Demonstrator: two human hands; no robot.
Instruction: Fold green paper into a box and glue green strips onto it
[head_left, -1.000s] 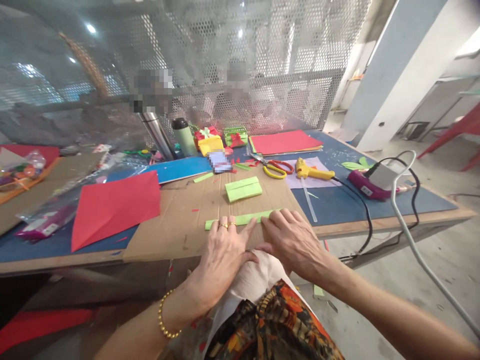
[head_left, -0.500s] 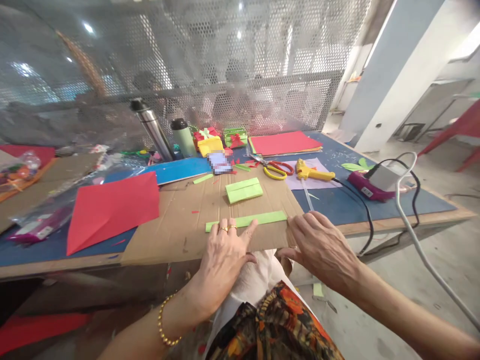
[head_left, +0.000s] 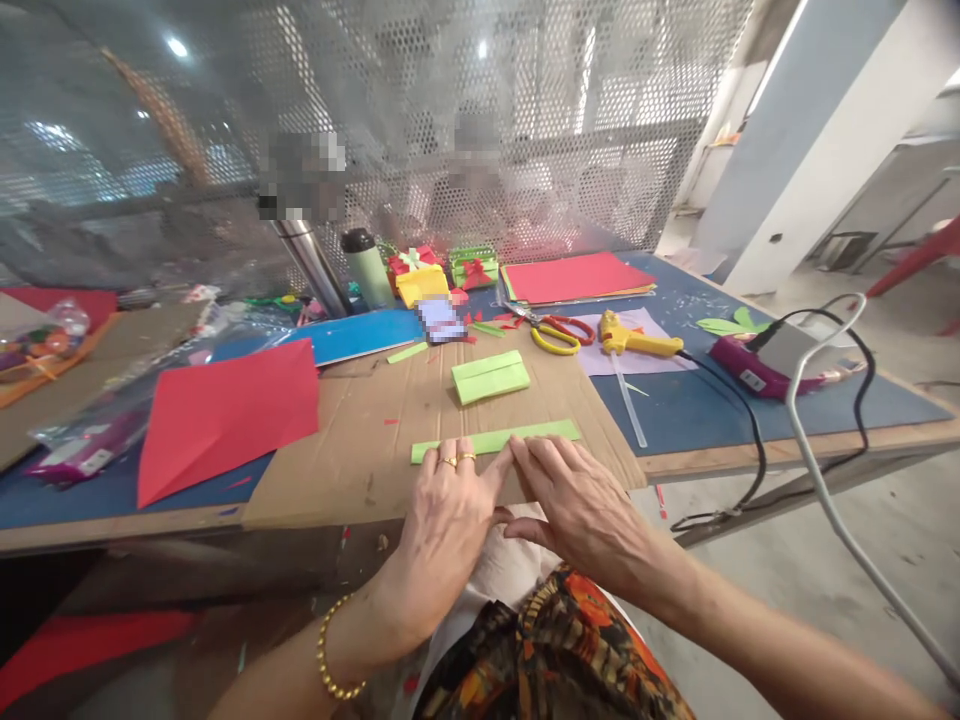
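A narrow strip of light green paper (head_left: 551, 430) lies flat on a brown cardboard sheet (head_left: 337, 470) at the table's front edge. My left hand (head_left: 450, 530) rests on the strip's near edge, fingers stretched out and pressing down. Beside it, fingertips at the strip's middle, my right hand (head_left: 574, 500) lies with its fingers extended, almost touching the left thumb. Both palms are turned down, and the hands cover part of the strip's lower edge. Just beyond them sits a folded light green paper piece (head_left: 490, 377).
Scissors (head_left: 559, 333) and a yellow glue gun (head_left: 637, 338) lie to the right, near a purple power strip (head_left: 750, 368) with cables. Red paper (head_left: 232, 420) is at left. A steel flask (head_left: 315, 270) and a green bottle (head_left: 369, 270) stand at the back.
My right hand has slid left along the green strip, from its right end to its middle beside my left hand. The left hand has stayed in place.
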